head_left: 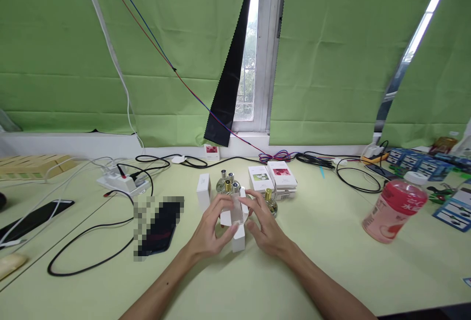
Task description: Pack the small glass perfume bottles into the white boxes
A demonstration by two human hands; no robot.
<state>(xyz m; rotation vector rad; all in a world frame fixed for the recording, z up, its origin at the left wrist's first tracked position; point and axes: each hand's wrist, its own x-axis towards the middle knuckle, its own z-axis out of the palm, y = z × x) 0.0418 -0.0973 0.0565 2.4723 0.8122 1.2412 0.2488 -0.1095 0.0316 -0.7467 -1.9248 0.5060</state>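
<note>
A small white carton [238, 242] stands on the table in front of me, its top open and its flaps spread outward. My left hand [211, 227] grips it from the left, thumb near the front and fingers on a side flap. On the other side, my right hand [268, 229] has its fingers bent against the right flap, with the thumb close to the carton. Just behind are several small glass bottles with silver and gold caps [223, 174]. Another bottle with a gold cap [271, 204] stands beyond my right fingers. The carton's inside is only partly visible.
An upright white box [203, 189] stands left of the bottles; picture-printed boxes [281, 175] lie behind right. A phone [162, 226], power strip [123, 181] and looping black cable [91, 225] are left. A pink drink bottle [395, 207] and blue packages [456, 209] are right.
</note>
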